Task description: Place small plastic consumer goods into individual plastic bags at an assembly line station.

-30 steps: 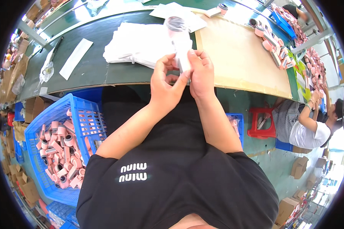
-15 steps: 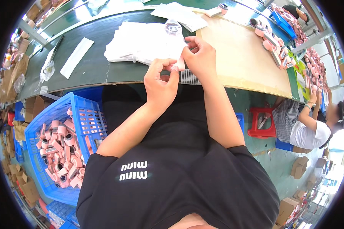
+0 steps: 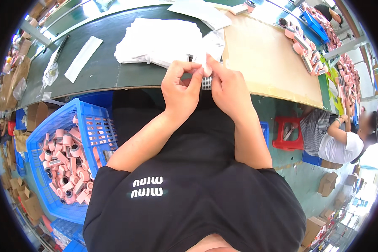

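My left hand (image 3: 181,87) is closed in a pinch, thumb and forefinger at the end of a small pink device (image 3: 207,71). My right hand (image 3: 229,86) is closed on the same device from the other side, its forefinger pressed along it. A white bag (image 3: 214,43), partly see-through, extends from the device beyond my fingertips; how far the device sits inside it I cannot tell. Both hands are just over the bench's near edge. Just beyond them lies a thick stack of white bags or sheets (image 3: 157,40).
A blue crate (image 3: 82,138) of pink devices stands at the lower left. More pink devices (image 3: 304,52) lie right of a tan board (image 3: 269,63). White sheets (image 3: 197,10) lie at the back. A red stool (image 3: 288,133) and a seated co-worker (image 3: 340,143) are at right.
Both hands have turned and drawn together around the pink device. The white bag's far end has swung right, off the stack, and now stands out past my fingers.
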### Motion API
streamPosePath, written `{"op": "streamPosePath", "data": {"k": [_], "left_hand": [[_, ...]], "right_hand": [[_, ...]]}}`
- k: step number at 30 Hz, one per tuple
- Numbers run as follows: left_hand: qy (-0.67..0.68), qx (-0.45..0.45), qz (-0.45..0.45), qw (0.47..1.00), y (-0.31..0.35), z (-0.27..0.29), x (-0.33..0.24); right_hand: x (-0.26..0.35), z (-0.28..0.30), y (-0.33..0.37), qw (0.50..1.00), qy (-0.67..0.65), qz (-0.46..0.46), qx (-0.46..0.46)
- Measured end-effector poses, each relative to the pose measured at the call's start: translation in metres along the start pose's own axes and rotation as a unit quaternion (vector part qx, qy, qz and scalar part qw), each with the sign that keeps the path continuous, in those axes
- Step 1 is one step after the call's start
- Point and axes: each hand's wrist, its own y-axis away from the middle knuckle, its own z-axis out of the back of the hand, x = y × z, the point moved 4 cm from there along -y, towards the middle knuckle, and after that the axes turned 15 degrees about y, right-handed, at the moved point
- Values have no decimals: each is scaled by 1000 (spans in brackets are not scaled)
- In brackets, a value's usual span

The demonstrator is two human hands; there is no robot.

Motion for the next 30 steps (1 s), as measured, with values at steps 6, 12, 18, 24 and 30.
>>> {"op": "streamPosePath", "data": {"k": [6,12,18,24,30], "left_hand": [[-65,24,-16,997,-1,-9,-10],[-267,262,-216,902,17,-45,-14],[-232,518,-126,814,45,-105,-10],[-139,648,105,742,72,-117,26],[-271,740,136,600,105,-118,67]], "right_hand": [[-40,-6,40,974,-218,48,-37],[-79,-30,78,692,-658,-248,168],[-119,-24,93,728,-645,-188,136],[-289,70,255,796,-519,-300,78],[-375,13,493,649,-377,-635,182]]}}
